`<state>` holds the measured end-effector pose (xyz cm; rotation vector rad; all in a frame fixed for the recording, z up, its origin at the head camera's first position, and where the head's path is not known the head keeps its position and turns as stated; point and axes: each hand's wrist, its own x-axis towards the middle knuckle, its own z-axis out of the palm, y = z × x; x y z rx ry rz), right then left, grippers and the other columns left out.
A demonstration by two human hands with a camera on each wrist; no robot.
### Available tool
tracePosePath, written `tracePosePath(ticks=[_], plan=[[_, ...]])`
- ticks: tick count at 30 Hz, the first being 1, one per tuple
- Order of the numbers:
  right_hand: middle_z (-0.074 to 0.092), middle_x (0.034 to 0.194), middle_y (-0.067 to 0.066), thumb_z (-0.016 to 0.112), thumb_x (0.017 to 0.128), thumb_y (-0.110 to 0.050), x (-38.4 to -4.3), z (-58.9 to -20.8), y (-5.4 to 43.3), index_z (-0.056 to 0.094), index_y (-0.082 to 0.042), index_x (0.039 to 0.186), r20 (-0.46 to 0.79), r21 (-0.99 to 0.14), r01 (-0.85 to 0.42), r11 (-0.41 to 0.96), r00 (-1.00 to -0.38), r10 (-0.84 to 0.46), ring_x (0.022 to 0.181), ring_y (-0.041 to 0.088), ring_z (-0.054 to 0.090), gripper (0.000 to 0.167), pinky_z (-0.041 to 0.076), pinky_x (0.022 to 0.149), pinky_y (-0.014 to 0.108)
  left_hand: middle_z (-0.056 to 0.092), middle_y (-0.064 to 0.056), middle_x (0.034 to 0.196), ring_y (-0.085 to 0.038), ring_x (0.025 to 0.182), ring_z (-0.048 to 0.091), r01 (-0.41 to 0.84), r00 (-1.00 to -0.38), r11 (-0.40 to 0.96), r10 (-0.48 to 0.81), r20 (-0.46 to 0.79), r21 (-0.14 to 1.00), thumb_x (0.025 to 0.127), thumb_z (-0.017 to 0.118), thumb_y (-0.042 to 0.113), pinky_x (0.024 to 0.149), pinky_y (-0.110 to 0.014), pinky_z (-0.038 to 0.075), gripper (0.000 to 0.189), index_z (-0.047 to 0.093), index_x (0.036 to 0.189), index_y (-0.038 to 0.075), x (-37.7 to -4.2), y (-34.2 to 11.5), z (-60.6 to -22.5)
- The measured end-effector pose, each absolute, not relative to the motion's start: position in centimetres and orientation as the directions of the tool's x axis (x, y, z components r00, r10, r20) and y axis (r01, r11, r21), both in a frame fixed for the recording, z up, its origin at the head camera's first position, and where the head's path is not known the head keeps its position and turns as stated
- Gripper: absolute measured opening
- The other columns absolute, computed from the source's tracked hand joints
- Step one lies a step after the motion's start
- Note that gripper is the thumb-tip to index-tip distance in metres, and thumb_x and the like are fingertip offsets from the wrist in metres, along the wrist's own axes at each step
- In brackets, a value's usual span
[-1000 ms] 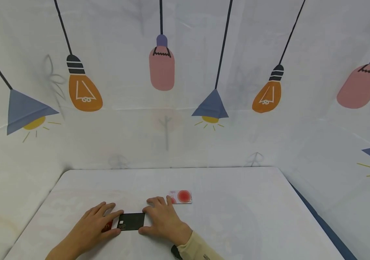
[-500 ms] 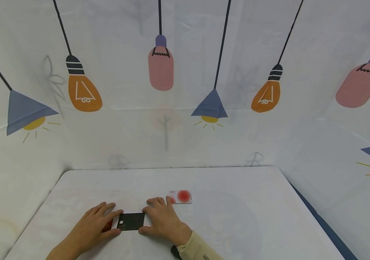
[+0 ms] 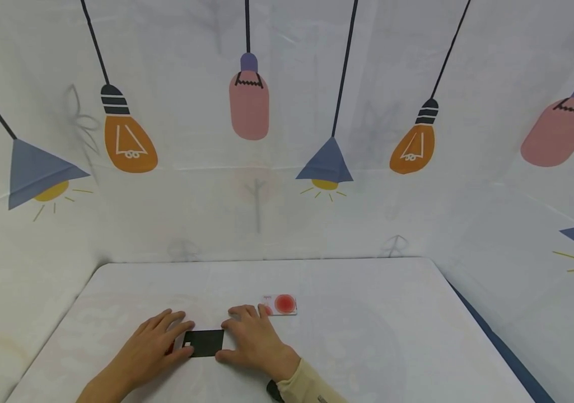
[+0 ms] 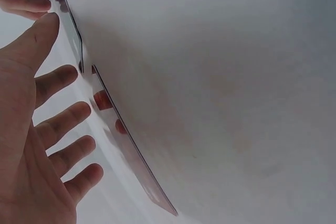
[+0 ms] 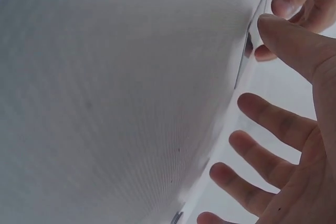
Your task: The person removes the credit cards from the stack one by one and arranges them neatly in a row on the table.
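A black card (image 3: 206,343) with a small pale square lies on the white table between the two hands. My left hand (image 3: 153,350) is at its left end, thumb and index fingertips over the left corners, fingers spread. Beneath that palm a red card (image 3: 169,349) is mostly hidden; the left wrist view shows a card (image 4: 134,153) edge-on below those fingers. At the right end, my right hand (image 3: 256,344) has thumb and index fingertips at the corners, its other fingers reaching forward. In the right wrist view these fingers look fairly straight.
A white card with a red circle (image 3: 285,304) lies just beyond the right fingertips. The white table (image 3: 392,336) meets a pale cloth wall (image 3: 191,212) printed with hanging lamps. A dark object (image 3: 274,390) shows beside the right sleeve.
My left hand has shifted slightly right, its thumb and index now over the black card's left end, hiding more of the red card. The right hand and black card stay nearly still.
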<state>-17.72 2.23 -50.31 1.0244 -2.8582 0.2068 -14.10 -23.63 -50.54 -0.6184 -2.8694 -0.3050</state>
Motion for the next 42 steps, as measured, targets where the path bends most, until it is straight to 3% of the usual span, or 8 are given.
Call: tracePosePath(ticks=[9,20,27,42], plan=[[0.058,0.137,-0.002,0.072,0.087,-0.059,-18.4,-50.0,3.7,0.069,-0.028,0.123,0.22,-0.123,-0.626,0.77,-0.774,-0.594,0.129,0.019,0.051,0.048,0.04,0.109,0.054,0.062,-0.01,0.132,-0.042,0.125,0.055,0.485,-0.85,0.867,0.436,0.296,0.117,0.092,0.072,0.049,0.099,-0.061,0.046,0.046,0.07,0.125,0.018,-15.0,-22.7,-49.9],[0.058,0.137,0.0,0.074,0.087,-0.056,-19.2,-49.5,6.4,0.067,-0.025,0.126,0.248,-0.172,-0.591,0.788,-0.8,-0.546,0.129,0.023,0.051,0.05,0.04,0.106,0.052,0.061,-0.013,0.134,-0.043,0.127,0.053,0.507,-0.848,0.849,0.46,0.262,0.15,0.095,0.067,0.049,0.101,-0.062,0.045,0.048,0.068,0.129,0.016,-16.4,-20.7,-49.4],[0.057,0.139,0.002,0.076,0.086,-0.055,-20.0,-49.2,8.6,0.066,-0.023,0.127,0.232,-0.186,-0.55,0.814,-0.83,-0.508,0.13,0.026,0.051,0.053,0.038,0.11,0.059,0.059,-0.013,0.138,-0.043,0.132,0.049,0.506,-0.859,0.841,0.471,0.202,0.191,0.097,0.063,0.052,0.105,-0.064,0.041,0.052,0.065,0.133,0.015,-17.3,-19.5,-49.5],[0.057,0.138,0.009,0.081,0.082,-0.049,-21.5,-49.5,14.1,0.064,-0.019,0.13,0.236,-0.194,-0.504,0.842,-0.857,-0.458,0.13,0.032,0.049,0.059,0.036,0.107,0.065,0.057,-0.015,0.14,-0.043,0.133,0.048,0.535,-0.844,0.82,0.511,0.16,0.204,0.095,0.068,0.046,0.108,-0.062,0.039,0.053,0.063,0.135,0.011,-19.5,-16.0,-49.4]])
